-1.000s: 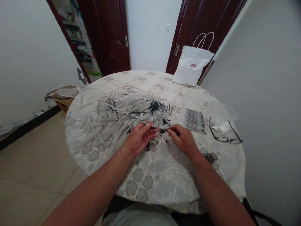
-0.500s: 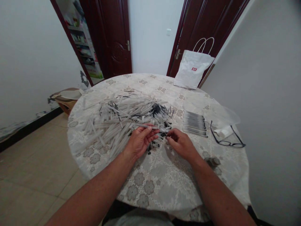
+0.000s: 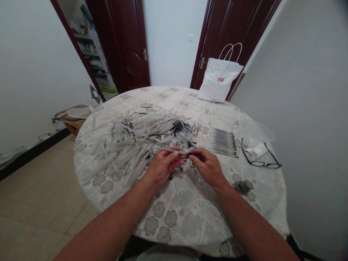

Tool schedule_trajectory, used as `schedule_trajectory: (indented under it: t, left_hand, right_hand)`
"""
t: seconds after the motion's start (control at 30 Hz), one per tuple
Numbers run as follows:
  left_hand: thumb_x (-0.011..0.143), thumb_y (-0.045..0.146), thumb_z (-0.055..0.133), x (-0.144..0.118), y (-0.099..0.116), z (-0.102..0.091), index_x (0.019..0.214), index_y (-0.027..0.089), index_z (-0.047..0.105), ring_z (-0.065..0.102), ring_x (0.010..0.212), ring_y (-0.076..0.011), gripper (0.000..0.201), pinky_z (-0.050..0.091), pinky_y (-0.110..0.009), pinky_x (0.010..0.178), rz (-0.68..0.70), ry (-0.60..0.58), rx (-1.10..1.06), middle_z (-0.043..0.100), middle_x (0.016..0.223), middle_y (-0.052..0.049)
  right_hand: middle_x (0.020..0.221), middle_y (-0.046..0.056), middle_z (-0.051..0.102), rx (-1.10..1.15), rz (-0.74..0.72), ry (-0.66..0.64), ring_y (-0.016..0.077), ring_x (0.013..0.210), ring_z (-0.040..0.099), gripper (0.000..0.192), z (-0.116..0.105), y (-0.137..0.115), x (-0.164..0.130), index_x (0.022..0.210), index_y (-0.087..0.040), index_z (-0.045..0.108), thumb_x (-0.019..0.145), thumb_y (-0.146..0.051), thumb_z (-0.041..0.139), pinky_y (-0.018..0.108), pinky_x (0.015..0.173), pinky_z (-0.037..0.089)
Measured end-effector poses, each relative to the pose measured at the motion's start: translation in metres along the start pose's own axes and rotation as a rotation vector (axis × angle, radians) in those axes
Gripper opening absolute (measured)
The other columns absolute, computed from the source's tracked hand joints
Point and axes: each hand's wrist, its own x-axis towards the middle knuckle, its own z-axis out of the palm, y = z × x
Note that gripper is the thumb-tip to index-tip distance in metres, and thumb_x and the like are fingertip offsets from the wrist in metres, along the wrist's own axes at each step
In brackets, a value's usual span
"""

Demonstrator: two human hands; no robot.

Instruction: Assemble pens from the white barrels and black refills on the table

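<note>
One round table [image 3: 190,210] fills most of the view, covered with a pale cloth patterned with grey flowers. Across its far left half spreads a large heap of clear plastic pen tubes [image 3: 130,141] mixed with thin black refills, reaching right up to the person's hands. At the far right edge stands a white paper bag [image 3: 217,81] with rope handles and a small red label whose writing is too small to read. Right of the heap lies a neat row of finished pens [image 3: 223,142], and further right a pair of black-framed glasses [image 3: 259,159] beside some crumpled clear wrapping. The left hand [image 3: 162,167] pinches one clear tube [image 3: 170,149] between thumb and fingertips, held level just above the near edge of the heap. The right hand [image 3: 207,166] pinches a small black piece at that tube's right end, fingertips of both hands almost touching.
</note>
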Motion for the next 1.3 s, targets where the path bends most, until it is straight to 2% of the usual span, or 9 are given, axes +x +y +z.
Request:
schedule_trajectory:
  t: [0.17, 0.37, 0.53, 0.67, 0.73, 0.87, 0.97, 1.1, 1.3]
  left_hand:
    - [0.078, 0.021, 0.082, -0.001, -0.001, 0.001, 0.100, 0.013, 0.071, 0.075, 0.091, -0.0197, 0.025, 0.063, -0.028, 0.078, 0.002, -0.006, 0.019, 0.077, 0.100, -0.010]
    - [0.077, 0.024, 0.083, -0.002, -0.004, 0.002, 0.101, 0.014, 0.071, 0.075, 0.090, -0.0200, 0.029, 0.063, -0.030, 0.077, -0.007, 0.000, 0.062, 0.078, 0.097, -0.010]
    - [0.077, 0.026, 0.084, -0.002, -0.005, 0.000, 0.102, 0.013, 0.072, 0.075, 0.088, -0.0195, 0.031, 0.062, -0.031, 0.079, -0.008, -0.008, 0.066, 0.078, 0.094, -0.010]
    - [0.077, 0.026, 0.084, -0.003, -0.004, 0.002, 0.100, 0.012, 0.072, 0.075, 0.087, -0.0194, 0.030, 0.061, -0.030, 0.078, -0.011, -0.022, 0.086, 0.078, 0.095, -0.011]
    - [0.076, 0.026, 0.084, -0.004, -0.004, 0.003, 0.100, 0.013, 0.072, 0.074, 0.086, -0.0193, 0.030, 0.061, -0.030, 0.078, -0.006, -0.010, 0.091, 0.078, 0.094, -0.011]
    - [0.077, 0.027, 0.083, -0.004, -0.004, 0.003, 0.101, 0.013, 0.073, 0.074, 0.086, -0.0192, 0.029, 0.060, -0.030, 0.077, 0.017, 0.001, 0.110, 0.078, 0.093, -0.010]
    - [0.077, 0.027, 0.083, -0.005, -0.004, 0.003, 0.100, 0.013, 0.074, 0.074, 0.086, -0.0195, 0.029, 0.060, -0.030, 0.077, 0.012, -0.015, 0.129, 0.077, 0.093, -0.010]
    - [0.076, 0.028, 0.084, -0.006, -0.003, 0.004, 0.099, 0.012, 0.074, 0.073, 0.084, -0.0193, 0.030, 0.060, -0.030, 0.075, -0.012, -0.021, 0.147, 0.077, 0.093, -0.012]
    - [0.075, 0.029, 0.085, -0.007, -0.002, 0.005, 0.099, 0.012, 0.074, 0.074, 0.085, -0.0202, 0.031, 0.059, -0.030, 0.075, 0.018, 0.002, 0.130, 0.077, 0.091, -0.010]
  right_hand:
    - [0.087, 0.003, 0.072, -0.019, -0.016, -0.006, 0.0170, 0.073, 0.064, 0.020, 0.001, 0.002, -0.001, 0.100, -0.022, 0.072, 0.089, -0.038, 0.070, 0.027, 0.068, 0.051]
    - [0.095, 0.004, 0.071, -0.061, -0.146, 0.009, 0.0182, 0.084, 0.066, 0.012, 0.001, 0.000, -0.001, 0.097, -0.022, 0.071, 0.090, -0.032, 0.068, 0.028, 0.075, 0.052]
    - [0.079, 0.001, 0.068, -0.114, -0.051, -0.009, 0.0153, 0.068, 0.061, 0.021, 0.000, -0.007, -0.001, 0.097, -0.021, 0.072, 0.093, -0.040, 0.065, 0.026, 0.065, 0.047]
    - [0.064, -0.001, 0.060, -0.192, -0.026, -0.079, 0.0144, 0.061, 0.055, 0.038, -0.001, -0.009, -0.002, 0.083, -0.019, 0.069, 0.101, -0.045, 0.048, 0.026, 0.059, 0.042]
    - [0.068, -0.001, 0.060, -0.194, -0.046, -0.084, 0.0148, 0.062, 0.055, 0.035, -0.001, -0.010, -0.004, 0.089, -0.020, 0.067, 0.102, -0.045, 0.046, 0.026, 0.060, 0.042]
    - [0.085, 0.001, 0.067, -0.180, -0.091, -0.063, 0.0164, 0.070, 0.059, 0.024, -0.002, -0.010, -0.006, 0.109, -0.022, 0.062, 0.095, -0.041, 0.060, 0.027, 0.064, 0.045]
    - [0.080, 0.001, 0.066, -0.217, -0.091, -0.098, 0.0166, 0.071, 0.059, 0.022, -0.002, -0.011, -0.006, 0.096, -0.022, 0.064, 0.099, -0.041, 0.054, 0.027, 0.064, 0.044]
    - [0.070, 0.001, 0.062, -0.184, -0.057, -0.157, 0.0157, 0.066, 0.058, 0.043, -0.002, -0.010, -0.006, 0.076, -0.021, 0.060, 0.105, -0.044, 0.039, 0.026, 0.061, 0.042]
    - [0.084, 0.000, 0.065, -0.157, -0.085, -0.089, 0.0154, 0.069, 0.058, 0.021, 0.000, -0.008, -0.006, 0.106, -0.022, 0.058, 0.096, -0.041, 0.060, 0.026, 0.063, 0.043]
